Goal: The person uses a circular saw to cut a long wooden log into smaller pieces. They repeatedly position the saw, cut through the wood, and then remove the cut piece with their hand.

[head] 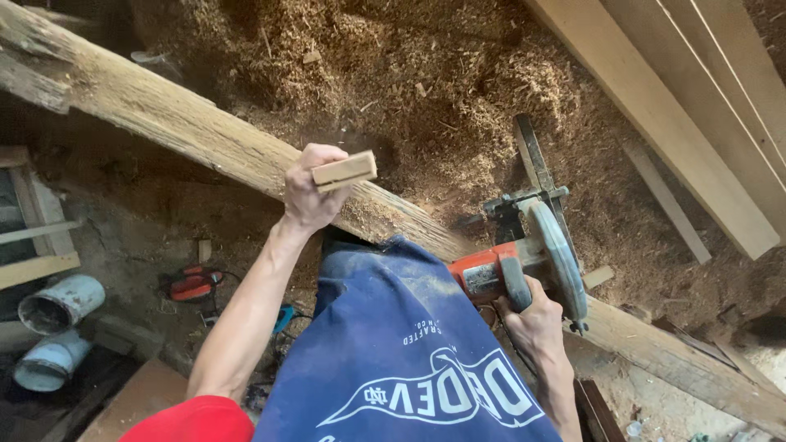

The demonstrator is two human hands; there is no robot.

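Over beam [205, 135] | left hand [307, 192] raised, gripping block [345, 171] | right hand [536, 323] on saw [524, 266]

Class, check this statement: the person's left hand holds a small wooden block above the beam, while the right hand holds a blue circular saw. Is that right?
Not quite. The head view shows the circular saw in the right hand is orange-red, not blue. The left hand does hold the small wooden block above the beam.

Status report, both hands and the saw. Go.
Left hand gripping small wood offcut, raised. Right hand on circular saw, resting on rough beam. Sawdust everywhere.
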